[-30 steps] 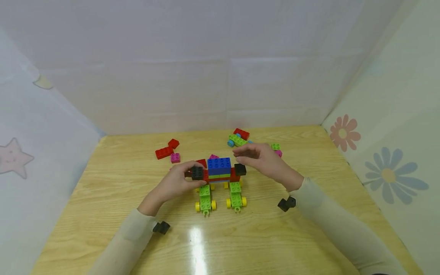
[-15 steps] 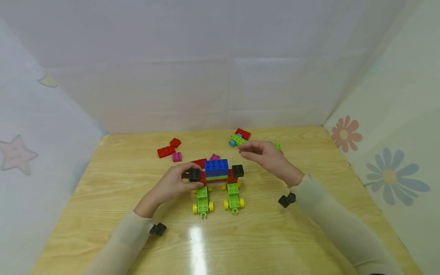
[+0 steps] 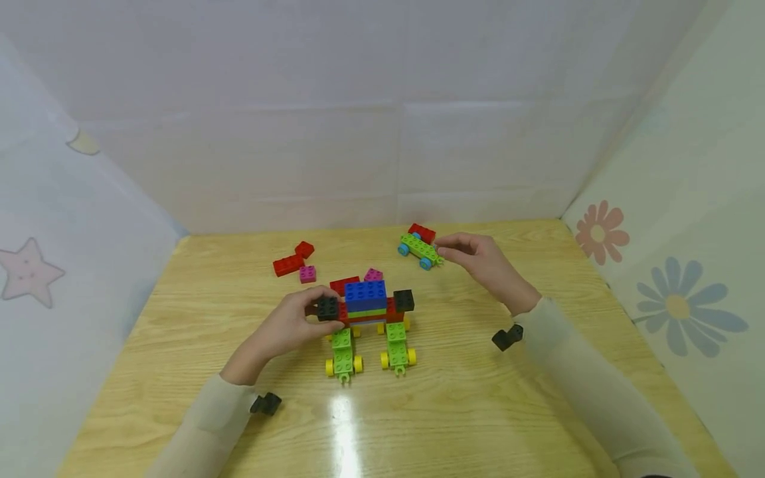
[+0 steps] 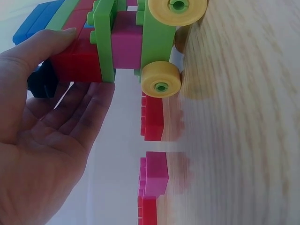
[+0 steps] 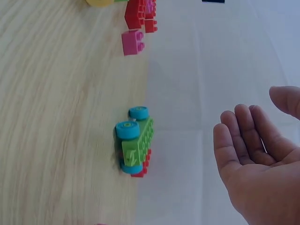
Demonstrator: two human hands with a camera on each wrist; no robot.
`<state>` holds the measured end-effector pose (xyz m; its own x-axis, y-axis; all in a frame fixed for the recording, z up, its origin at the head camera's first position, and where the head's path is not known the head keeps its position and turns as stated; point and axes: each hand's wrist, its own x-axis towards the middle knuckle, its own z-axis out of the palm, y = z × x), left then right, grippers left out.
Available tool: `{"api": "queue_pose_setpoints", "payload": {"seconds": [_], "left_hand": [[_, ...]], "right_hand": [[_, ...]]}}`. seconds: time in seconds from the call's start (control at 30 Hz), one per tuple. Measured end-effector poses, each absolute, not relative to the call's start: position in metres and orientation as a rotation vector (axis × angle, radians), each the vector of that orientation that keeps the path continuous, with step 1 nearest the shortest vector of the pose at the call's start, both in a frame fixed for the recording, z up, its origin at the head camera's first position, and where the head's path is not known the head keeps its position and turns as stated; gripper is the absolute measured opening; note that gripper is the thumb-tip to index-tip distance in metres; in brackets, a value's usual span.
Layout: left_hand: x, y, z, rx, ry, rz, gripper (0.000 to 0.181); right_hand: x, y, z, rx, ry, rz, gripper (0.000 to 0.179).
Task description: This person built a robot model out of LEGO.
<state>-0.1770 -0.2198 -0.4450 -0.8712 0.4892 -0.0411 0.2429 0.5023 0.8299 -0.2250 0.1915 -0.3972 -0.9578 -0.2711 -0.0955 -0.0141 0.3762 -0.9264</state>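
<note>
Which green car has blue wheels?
The green car at the back, nearest the right hand. The other two green cars, under the build the left hand holds, have yellow wheels.

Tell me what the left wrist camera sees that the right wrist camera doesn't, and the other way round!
Only the left wrist view shows the left hand, gripping a red plastic brick of a built toy, with a rectangular blue plastic brick.

Only the right wrist view shows the right hand, holding nothing, and a long green plastic car base with round blue wheels.

Both show loose pink and red plastic bricks, the pale wooden table, and a round yellow plastic wheel, just a sliver in the right view.
</note>
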Motion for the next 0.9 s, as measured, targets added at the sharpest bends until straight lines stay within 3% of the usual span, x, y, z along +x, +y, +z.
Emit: {"api": "queue_pose_setpoints", "payload": {"seconds": [0.9], "left_hand": [[-0.179,-0.229,-0.444,0.694,2.42,1.236,0.039]], "right_hand": [[-0.234,0.234,-0.413,-0.078,2.482,-1.627,0.051]]}}
